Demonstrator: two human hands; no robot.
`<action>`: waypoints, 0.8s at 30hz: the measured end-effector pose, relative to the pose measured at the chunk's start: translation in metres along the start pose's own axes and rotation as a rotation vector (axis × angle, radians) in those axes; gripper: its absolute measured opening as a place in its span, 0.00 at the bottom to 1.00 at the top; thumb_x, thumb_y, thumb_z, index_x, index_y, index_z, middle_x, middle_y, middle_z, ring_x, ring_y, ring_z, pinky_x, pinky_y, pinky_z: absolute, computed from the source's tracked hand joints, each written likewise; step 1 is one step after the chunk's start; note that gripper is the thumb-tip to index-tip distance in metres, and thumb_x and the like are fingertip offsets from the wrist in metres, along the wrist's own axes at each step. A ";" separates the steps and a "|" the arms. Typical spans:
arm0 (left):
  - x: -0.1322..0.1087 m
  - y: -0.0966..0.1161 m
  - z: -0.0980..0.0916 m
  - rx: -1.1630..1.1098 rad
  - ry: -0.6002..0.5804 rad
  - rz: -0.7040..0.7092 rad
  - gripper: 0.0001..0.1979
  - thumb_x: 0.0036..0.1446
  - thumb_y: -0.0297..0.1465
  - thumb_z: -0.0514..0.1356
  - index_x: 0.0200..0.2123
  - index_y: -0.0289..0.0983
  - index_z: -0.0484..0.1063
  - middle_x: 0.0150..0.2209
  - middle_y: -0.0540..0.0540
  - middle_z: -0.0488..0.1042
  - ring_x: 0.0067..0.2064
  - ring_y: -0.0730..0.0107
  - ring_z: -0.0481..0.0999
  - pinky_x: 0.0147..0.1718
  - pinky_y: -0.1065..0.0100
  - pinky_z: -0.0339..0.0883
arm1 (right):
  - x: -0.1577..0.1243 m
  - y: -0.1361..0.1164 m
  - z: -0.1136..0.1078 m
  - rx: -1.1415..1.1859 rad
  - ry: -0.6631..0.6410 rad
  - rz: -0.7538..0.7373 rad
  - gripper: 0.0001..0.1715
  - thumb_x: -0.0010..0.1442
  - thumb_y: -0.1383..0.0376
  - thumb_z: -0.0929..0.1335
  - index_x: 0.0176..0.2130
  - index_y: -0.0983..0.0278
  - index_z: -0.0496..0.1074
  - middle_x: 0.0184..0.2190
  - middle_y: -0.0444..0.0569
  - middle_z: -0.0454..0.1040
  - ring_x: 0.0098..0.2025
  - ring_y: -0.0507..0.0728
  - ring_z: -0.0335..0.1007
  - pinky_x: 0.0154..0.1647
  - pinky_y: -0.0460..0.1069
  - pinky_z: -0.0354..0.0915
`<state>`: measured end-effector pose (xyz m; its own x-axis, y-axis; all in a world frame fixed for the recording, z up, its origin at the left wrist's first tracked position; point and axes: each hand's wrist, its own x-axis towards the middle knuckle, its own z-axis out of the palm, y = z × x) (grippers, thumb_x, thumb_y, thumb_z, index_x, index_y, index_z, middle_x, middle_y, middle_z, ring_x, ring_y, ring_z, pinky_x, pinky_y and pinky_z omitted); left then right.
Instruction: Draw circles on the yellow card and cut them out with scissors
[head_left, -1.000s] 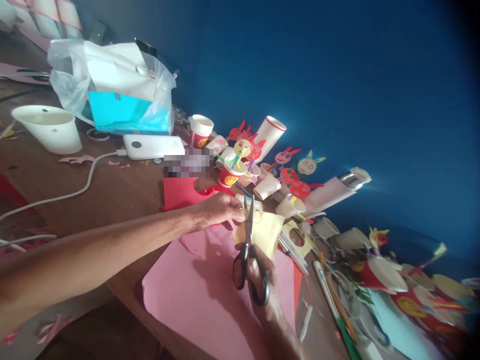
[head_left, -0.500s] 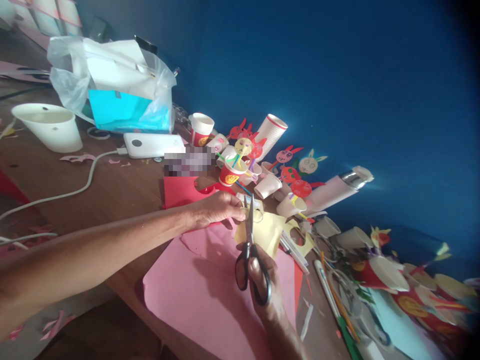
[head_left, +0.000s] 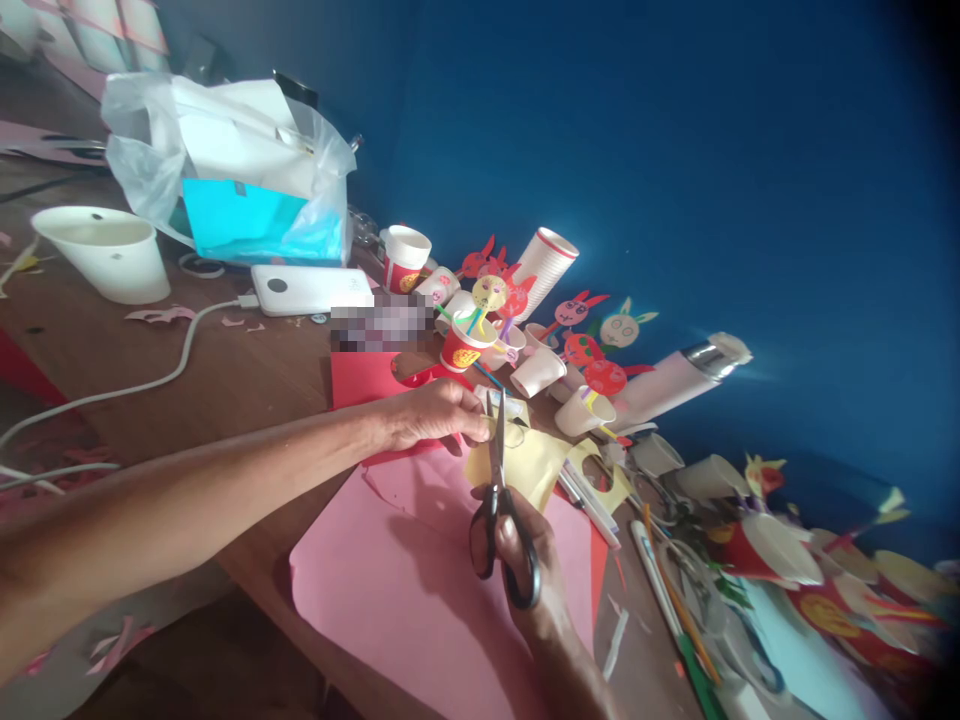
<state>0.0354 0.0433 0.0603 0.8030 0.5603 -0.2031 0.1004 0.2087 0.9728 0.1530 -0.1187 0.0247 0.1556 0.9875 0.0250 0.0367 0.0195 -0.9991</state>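
Note:
My left hand [head_left: 435,415] pinches the edge of a pale yellow paper piece [head_left: 532,465] held above a pink paper sheet [head_left: 420,590]. My right hand [head_left: 536,575] has its fingers through the black handles of a pair of scissors [head_left: 499,500]. The blades point away from me and cut into the yellow paper close to my left fingertips. A red paper sheet [head_left: 360,378] lies under my left hand.
Paper cups with bunny faces on straws [head_left: 525,330] crowd the table's far side along the blue wall. A white power bank [head_left: 311,290] with a cable, a white bowl [head_left: 105,255] and a plastic bag [head_left: 225,170] stand at the left. Pens and cut cups [head_left: 750,550] lie at the right.
The scissors and both hands have barely moved; the view has shifted slightly. The yellow paper has turned a little in my left hand.

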 end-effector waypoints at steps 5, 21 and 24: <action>0.000 -0.001 0.000 0.030 -0.012 0.001 0.06 0.38 0.31 0.62 0.20 0.33 0.71 0.23 0.50 0.69 0.28 0.72 0.70 0.27 0.70 0.66 | 0.001 0.001 0.000 0.016 -0.006 0.017 0.25 0.54 0.47 0.66 0.40 0.65 0.68 0.16 0.40 0.65 0.18 0.49 0.55 0.19 0.45 0.54; -0.003 0.005 -0.002 0.046 -0.033 -0.030 0.05 0.38 0.28 0.62 0.18 0.34 0.70 0.21 0.50 0.68 0.27 0.72 0.69 0.26 0.71 0.64 | 0.000 -0.001 -0.002 -0.007 -0.028 0.025 0.23 0.55 0.48 0.66 0.38 0.65 0.67 0.15 0.39 0.62 0.16 0.49 0.54 0.17 0.45 0.52; -0.004 0.006 -0.003 0.049 -0.035 -0.026 0.05 0.39 0.28 0.62 0.18 0.34 0.69 0.20 0.51 0.68 0.26 0.73 0.69 0.26 0.70 0.64 | 0.000 -0.001 -0.002 -0.004 -0.022 0.029 0.24 0.55 0.48 0.66 0.39 0.65 0.68 0.15 0.39 0.62 0.16 0.49 0.55 0.17 0.45 0.53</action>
<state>0.0311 0.0444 0.0669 0.8197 0.5267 -0.2252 0.1497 0.1826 0.9717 0.1548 -0.1190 0.0256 0.1345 0.9909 -0.0050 0.0368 -0.0100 -0.9993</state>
